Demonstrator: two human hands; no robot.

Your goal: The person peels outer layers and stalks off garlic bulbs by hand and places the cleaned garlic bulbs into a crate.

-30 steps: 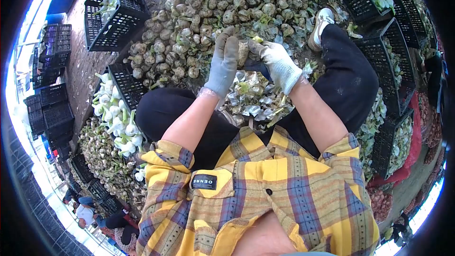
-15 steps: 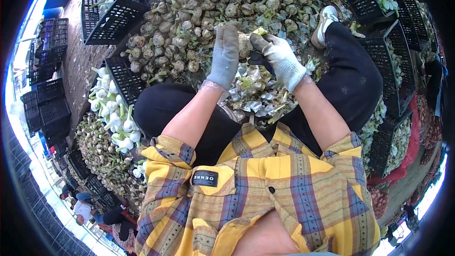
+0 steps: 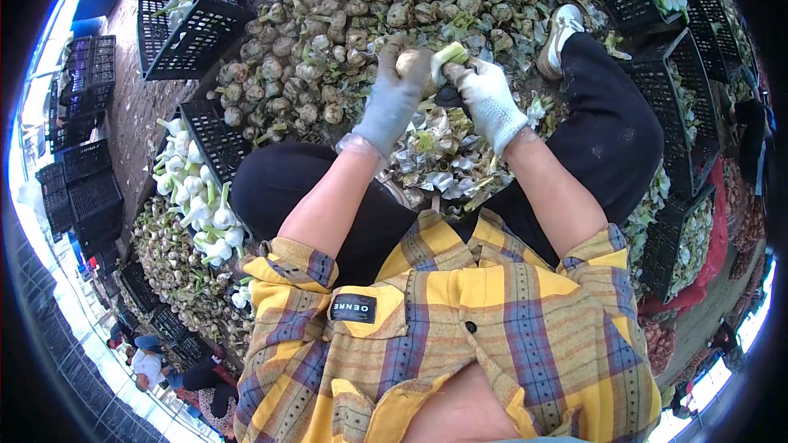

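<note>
My left hand (image 3: 392, 97), in a soiled grey-white glove, is closed round a garlic bulb (image 3: 408, 63). The bulb's pale green stem (image 3: 447, 56) points right, toward my other hand. My right hand (image 3: 486, 100), in a white glove with a dirty thumb, is closed beside that stem. A small dark object (image 3: 448, 97) shows under its fingers; its kind is hidden. Below both hands, between my legs, lies a pile of peeled garlic skins and leaves (image 3: 447, 152). Beyond them spreads a large heap of unpeeled garlic bulbs (image 3: 353, 16).
A black crate (image 3: 197, 12) stands at upper left. Clean white garlic (image 3: 195, 189) fills another crate (image 3: 215, 135) by my left knee. More black crates (image 3: 677, 98) holding garlic line the right side. Other people (image 3: 152, 365) are at lower left.
My left hand has turned, bringing the bulb into clearer view with its stem toward the right. My right hand has shifted slightly down and stays close to the stem.
</note>
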